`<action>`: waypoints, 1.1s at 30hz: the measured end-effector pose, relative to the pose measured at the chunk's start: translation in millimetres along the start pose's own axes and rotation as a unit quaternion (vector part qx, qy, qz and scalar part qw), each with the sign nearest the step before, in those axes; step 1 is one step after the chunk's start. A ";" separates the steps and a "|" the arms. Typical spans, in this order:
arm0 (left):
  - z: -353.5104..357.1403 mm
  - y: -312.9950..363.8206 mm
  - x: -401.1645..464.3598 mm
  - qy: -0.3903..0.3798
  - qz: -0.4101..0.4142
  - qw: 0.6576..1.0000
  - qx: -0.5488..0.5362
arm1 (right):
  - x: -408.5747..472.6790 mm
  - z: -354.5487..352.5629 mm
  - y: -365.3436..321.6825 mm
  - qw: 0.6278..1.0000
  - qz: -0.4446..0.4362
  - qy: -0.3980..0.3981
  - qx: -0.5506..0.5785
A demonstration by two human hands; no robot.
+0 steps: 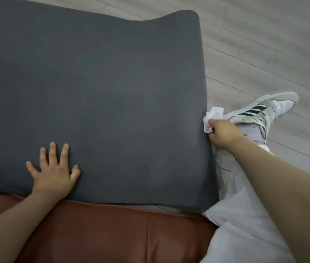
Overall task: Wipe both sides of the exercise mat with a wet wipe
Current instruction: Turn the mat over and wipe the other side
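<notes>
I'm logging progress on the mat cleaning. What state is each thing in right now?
Exercise mat: spread flat, near edge lying on the brown seat.
Wet wipe: crumpled, at the mat's right edge.
Left hand: flat on the mat, fingers spread.
Right hand: gripping the wipe.

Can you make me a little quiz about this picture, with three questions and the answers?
1. True or false: the left hand lies flat with its fingers spread on the grey mat.
2. Which hand holds the white wet wipe? A) left B) right C) neither
3. Fill the gap: the right hand is at the mat's ____ edge, near the striped shoe.

Key: 1 true. 2 B. 3 right.
</notes>
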State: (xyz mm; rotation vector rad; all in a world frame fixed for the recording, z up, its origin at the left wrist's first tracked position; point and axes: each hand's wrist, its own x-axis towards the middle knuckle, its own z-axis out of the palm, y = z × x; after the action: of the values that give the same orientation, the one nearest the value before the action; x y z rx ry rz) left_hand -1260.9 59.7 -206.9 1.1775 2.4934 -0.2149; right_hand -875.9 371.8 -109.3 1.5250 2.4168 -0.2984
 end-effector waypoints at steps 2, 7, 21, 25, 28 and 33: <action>-4.3 3.8 -0.7 -0.018 -0.003 1.000 0.003 | -21.3 5.8 -7.8 1.000 -0.006 -0.022 0.001; -21.2 9.7 -2.9 -0.061 -0.012 0.998 0.012 | -63.0 10.0 -28.8 0.995 -0.006 -0.093 -0.040; -38.1 93.9 -60.5 -0.164 0.103 0.980 -0.043 | -125.4 -10.6 -49.2 0.988 -0.115 -0.102 0.014; -29.3 99.5 -68.7 -0.172 0.137 0.975 0.006 | -106.6 -24.0 -54.8 0.983 -0.048 0.159 0.083; -29.3 98.3 -67.3 -0.171 0.137 0.976 -0.001 | -92.6 -11.7 -46.9 0.984 0.010 0.173 0.048; -24.4 99.9 -67.7 -0.154 0.142 0.978 0.013 | -76.8 24.5 -29.6 0.968 0.135 0.048 0.206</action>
State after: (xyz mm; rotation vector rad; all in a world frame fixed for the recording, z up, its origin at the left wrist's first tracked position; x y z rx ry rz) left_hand -1151.3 82.4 -155.7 1.3777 2.0363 -0.3257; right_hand -868.3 286.4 -106.0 2.0611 2.2724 -0.7188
